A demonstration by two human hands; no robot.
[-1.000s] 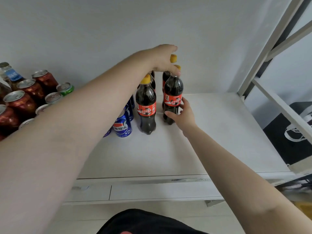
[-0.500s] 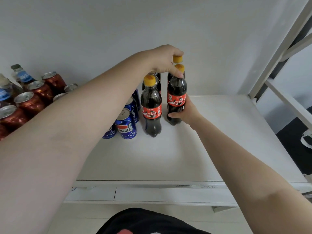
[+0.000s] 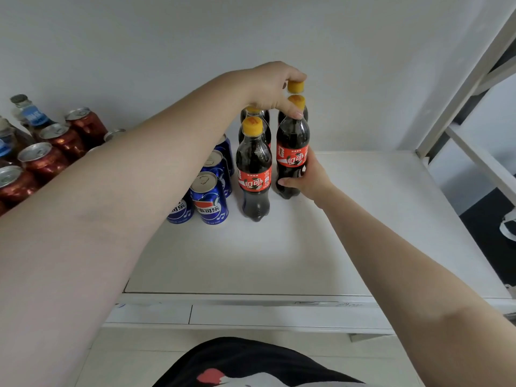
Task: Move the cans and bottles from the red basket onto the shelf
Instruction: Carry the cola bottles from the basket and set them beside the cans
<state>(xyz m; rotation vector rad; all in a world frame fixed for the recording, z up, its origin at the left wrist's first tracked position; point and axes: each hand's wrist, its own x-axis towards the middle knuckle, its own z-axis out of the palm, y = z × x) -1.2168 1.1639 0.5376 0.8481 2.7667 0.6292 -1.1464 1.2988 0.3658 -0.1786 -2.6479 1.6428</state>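
bottles: dark, red labels, yellow caps | cans: blue | shelf: white

Premises appear to be a stockroom or small shop storage area, though a home storeroom cannot be excluded. Grounds: a white metal shelf with angled upright frame set against a plain grey wall; drinks stocked in grouped rows by type, namely cola bottles, blue cans, red cans and blue-labelled bottles at far left. No signage or price tags legible
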